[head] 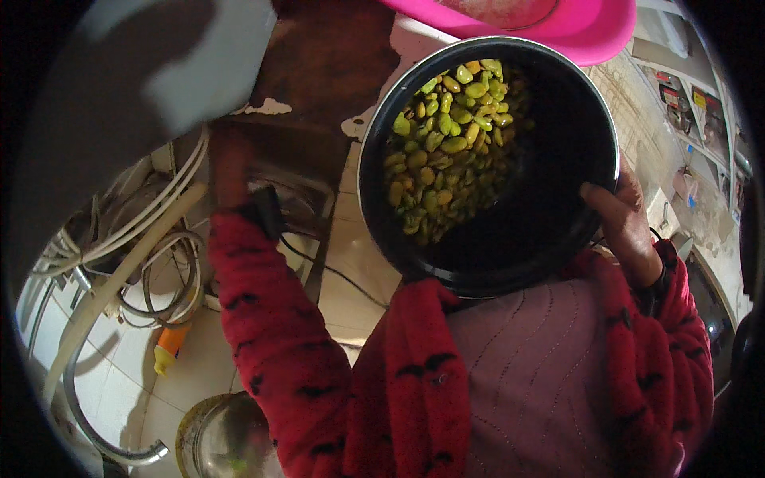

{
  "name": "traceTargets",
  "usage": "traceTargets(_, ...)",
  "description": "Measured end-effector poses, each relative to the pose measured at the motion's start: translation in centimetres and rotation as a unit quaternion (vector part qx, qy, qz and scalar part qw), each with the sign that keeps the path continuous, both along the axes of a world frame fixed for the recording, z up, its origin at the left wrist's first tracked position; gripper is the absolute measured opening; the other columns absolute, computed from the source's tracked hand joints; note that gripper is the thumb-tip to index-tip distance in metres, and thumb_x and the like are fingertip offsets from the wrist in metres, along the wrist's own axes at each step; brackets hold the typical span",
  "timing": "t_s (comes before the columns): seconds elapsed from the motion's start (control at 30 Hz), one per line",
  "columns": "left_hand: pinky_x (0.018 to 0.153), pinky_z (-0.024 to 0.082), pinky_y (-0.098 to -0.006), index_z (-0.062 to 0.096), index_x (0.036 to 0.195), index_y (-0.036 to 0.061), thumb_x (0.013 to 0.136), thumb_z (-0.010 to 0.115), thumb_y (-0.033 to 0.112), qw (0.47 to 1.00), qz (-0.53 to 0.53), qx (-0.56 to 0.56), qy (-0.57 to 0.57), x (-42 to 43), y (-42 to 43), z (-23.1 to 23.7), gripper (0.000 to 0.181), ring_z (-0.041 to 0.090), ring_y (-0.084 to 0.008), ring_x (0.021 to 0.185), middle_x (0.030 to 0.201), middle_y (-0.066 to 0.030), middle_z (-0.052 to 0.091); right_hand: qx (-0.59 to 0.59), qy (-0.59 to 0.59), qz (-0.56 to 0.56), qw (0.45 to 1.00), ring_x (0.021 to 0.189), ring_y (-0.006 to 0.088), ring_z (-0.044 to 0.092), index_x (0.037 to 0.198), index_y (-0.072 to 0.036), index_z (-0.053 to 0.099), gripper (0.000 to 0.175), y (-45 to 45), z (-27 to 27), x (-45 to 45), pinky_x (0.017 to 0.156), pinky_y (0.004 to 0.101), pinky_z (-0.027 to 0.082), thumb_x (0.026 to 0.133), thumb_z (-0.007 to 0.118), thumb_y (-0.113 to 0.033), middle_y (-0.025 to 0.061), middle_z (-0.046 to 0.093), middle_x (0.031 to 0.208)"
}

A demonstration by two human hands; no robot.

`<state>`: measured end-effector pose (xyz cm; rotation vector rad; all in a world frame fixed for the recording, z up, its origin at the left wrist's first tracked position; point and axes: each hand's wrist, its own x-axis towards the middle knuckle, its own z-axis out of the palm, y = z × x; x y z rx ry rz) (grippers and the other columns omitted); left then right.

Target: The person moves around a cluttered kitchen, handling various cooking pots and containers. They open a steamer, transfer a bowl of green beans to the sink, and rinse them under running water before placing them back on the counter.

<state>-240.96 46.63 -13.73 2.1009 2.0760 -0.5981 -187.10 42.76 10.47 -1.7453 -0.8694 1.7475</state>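
A black cooking pot with a pale rim is tilted in front of my chest. Green and brown broad beans are heaped against its left wall. My right hand grips the pot's right edge, the thumb over the rim and the fingers hidden behind the outer wall. My left hand reaches forward, away from the pot, into deep shadow beside a dark metal-framed recess. Its fingers are too dark and blurred to make out.
Part of a pink plastic basin is behind the pot. At left hang coiled hoses and a bent metal pipe, near an orange bottle. A round shiny metal vessel or lid sits low on the left. A blurred grey panel fills the upper left.
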Motion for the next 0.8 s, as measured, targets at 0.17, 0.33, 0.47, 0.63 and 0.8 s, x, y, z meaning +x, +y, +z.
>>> traceTargets(0.17, 0.076, 0.052, -0.0451, 0.067, 0.102, 0.0038, 0.092, 0.055, 0.025, 0.998, 0.004, -0.055, -0.029, -4.0, 3.1, -4.0, 0.027, 0.065, -0.0352, 0.093, 0.105, -0.0186, 0.066, -0.024, -0.017, 0.040, 0.999, 0.117, 0.0142, 0.052, 0.141, -0.004, 0.044, 0.060, 0.5, 0.5, 0.3, 0.102, 0.0313, 0.040, 0.083, 0.057, 0.006, 0.0039, 0.058, 0.127)
traceTargets(0.33, 0.075, 0.052, -0.0458, 0.067, 0.101, 0.0035, 0.092, 0.056, 0.026, 0.996, 0.000, -0.072, -0.052, -4.4, 2.7, -4.2, 0.027, 0.065, -0.0361, 0.092, 0.102, -0.0193, 0.066, -0.039, -0.020, 0.009, 0.999, 0.116, 0.0134, 0.052, 0.140, -0.005, 0.045, 0.058, 0.5, 0.7, 0.0, 0.102, 0.0306, 0.040, 0.084, 0.056, 0.005, 0.0031, 0.058, 0.127)
traceTargets(0.47, 0.075, 0.052, -0.0464, 0.068, 0.100, 0.0033, 0.091, 0.056, 0.026, 0.993, -0.009, -0.081, -0.082, -3.1, 1.1, -4.1, 0.027, 0.065, -0.0368, 0.091, 0.101, -0.0198, 0.066, -0.035, 0.012, 0.003, 0.999, 0.115, 0.0128, 0.052, 0.140, -0.005, 0.045, 0.058, 0.6, 0.7, 0.1, 0.101, 0.0297, 0.040, 0.084, 0.056, 0.006, 0.0026, 0.058, 0.126)
traceTargets(0.63, 0.074, 0.052, -0.0472, 0.068, 0.098, 0.0031, 0.091, 0.056, 0.027, 0.984, -0.023, -0.098, -0.146, 0.5, -1.6, -3.8, 0.028, 0.065, -0.0377, 0.090, 0.099, -0.0205, 0.066, -0.022, -0.012, 0.036, 0.999, 0.115, 0.0127, 0.052, 0.141, -0.005, 0.044, 0.059, 0.8, 0.4, 0.4, 0.101, 0.0294, 0.040, 0.084, 0.055, 0.007, 0.0025, 0.058, 0.126)
traceTargets(0.8, 0.073, 0.052, -0.0479, 0.068, 0.096, 0.0029, 0.090, 0.057, 0.028, 0.969, -0.015, -0.110, -0.220, 4.3, -4.6, -1.7, 0.028, 0.065, -0.0386, 0.088, 0.096, -0.0213, 0.066, 0.000, 0.012, 0.035, 0.999, 0.117, 0.0134, 0.051, 0.141, -0.004, 0.044, 0.059, 0.9, 0.2, 0.0, 0.102, 0.0297, 0.039, 0.084, 0.054, 0.008, 0.0029, 0.057, 0.127)
